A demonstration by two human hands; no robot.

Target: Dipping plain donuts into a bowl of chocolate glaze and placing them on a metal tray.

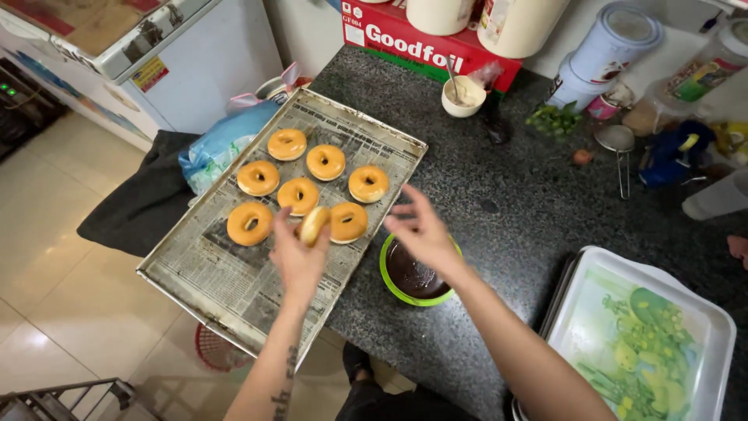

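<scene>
Doughnut in hand: a plain golden doughnut is pinched on edge in the left hand, lifted just above the tray, between the other doughnuts and the bowl.
Left hand: closed on that doughnut, fingertips on its rim, the ring turned nearly upright.
Right hand: the right hand is open and holds nothing, fingers spread, hovering over the near rim of the green bowl.
Bowl: it sits on the dark counter, just beside the tray's right edge, with a dark brown glaze inside.
Tray: the metal tray is lined with newspaper; seven doughnuts lie flat on it in loose rows, apart from each other.
Doing it well, as a judgement: keep the grip light and on the sides so the top face stays clean, and turn the ring flat before it meets the glaze; the free hand looks well placed to steady the bowl.
Risk: the tray overhangs the counter edge, so leaning on it seems unwise.
Further out: an empty white tray with a green print lies at the right.
</scene>
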